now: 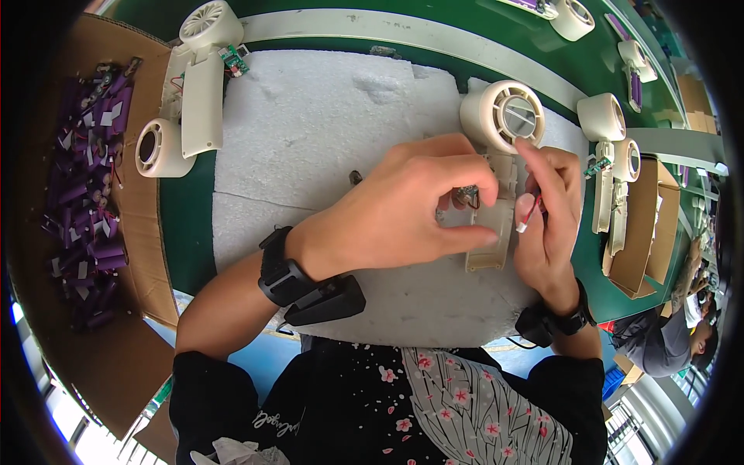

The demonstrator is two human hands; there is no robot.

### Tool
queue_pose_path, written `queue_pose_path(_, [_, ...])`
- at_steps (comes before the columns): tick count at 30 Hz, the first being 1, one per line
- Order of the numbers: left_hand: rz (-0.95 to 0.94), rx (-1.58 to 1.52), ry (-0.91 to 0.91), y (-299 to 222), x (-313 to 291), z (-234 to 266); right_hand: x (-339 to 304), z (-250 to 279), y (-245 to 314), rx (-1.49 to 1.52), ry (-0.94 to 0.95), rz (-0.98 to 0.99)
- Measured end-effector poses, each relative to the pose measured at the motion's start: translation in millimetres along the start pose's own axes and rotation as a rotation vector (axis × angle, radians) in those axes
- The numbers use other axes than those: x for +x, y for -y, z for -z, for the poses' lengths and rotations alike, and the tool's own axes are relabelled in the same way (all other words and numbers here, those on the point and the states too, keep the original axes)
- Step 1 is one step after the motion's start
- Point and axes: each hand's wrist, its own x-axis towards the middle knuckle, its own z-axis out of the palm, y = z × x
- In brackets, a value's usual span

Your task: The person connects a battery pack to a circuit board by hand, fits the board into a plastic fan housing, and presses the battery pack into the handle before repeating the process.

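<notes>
In front of me lies an open cream plastic fan housing [488,252], its handle toward me and its round fan head [502,116] at the far end. Over the handle's left side my left hand [422,201] curves, thumb and forefinger apart. A small circuit board [467,191] shows between these fingers, its lower part hidden. To the right of the handle, my right hand [550,217] has curled fingers around a purple battery, mostly hidden. From it comes a red and black wire with a white connector [522,227].
A white foam sheet [310,139] covers the green bench. At left stands a cardboard box [147,225] of purple batteries [93,194]. More fan housings lie at far left [203,101] and right [612,170], near a smaller carton [659,225]. Another person [666,341] sits at right.
</notes>
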Motion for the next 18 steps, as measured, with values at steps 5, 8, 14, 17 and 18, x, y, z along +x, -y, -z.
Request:
queue_pose_path(5, [-0.049,0.123,-0.031,-0.4,0.1,-2.1,-1.9,-4.0,-2.7,-0.052,-0.017,0.012])
queue_pose_path(8, [-0.067,0.103,-0.043,-1.1,0.5,-1.8,-0.1,-7.9,-2.8,-0.123,-0.04,0.047])
queue_pose_path(14, [0.02,0.05,-0.03,1.9,-0.3,-1.3,-1.3,-4.4,-4.5,-0.133,-0.065,0.088])
queue_pose_path(17, [0.064,-0.033,-0.033,3.9,1.1,2.5,-2.1,-1.0,-3.9,-0.161,-0.068,0.098])
queue_pose_path(18, [0.101,-0.08,-0.035,4.6,1.4,3.3,-2.7,-0.5,-5.3,-0.174,-0.061,0.118])
